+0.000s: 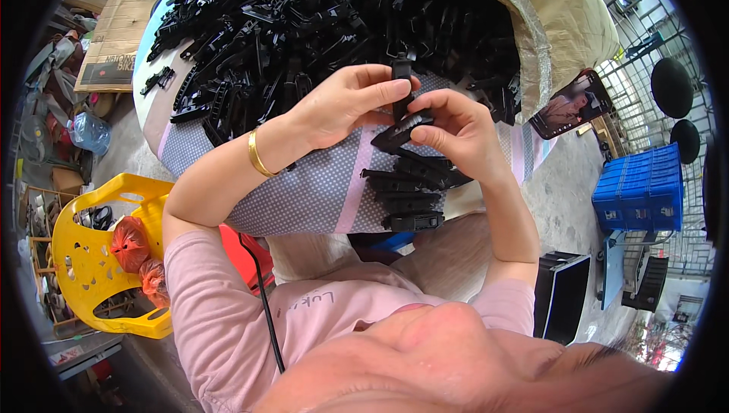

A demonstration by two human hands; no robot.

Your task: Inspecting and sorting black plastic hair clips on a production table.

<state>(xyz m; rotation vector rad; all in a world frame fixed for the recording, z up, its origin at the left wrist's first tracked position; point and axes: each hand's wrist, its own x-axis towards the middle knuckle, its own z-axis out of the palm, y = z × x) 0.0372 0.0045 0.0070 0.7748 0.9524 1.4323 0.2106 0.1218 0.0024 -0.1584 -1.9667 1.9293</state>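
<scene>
My left hand (343, 102), below a gold bangle (259, 153), pinches a narrow upright black plastic piece (401, 77) between thumb and fingers. My right hand (460, 133) grips a second, elongated black plastic piece (400, 132), tilted, with a row of small light marks along its edge. The two pieces come close together; whether they touch or join I cannot tell. Just below my right hand lies a small stack of similar black pieces (414, 202) near the table's front edge. A large heap of loose black plastic parts (281, 26) covers the far side.
The cloth-covered table (292, 204) has a grey dotted pattern with pink stripes. A large woven sack (566, 14) and a phone (571, 104) are at the right. A yellow chair (80, 261) with red bags stands left; blue crates (639, 189) stand right.
</scene>
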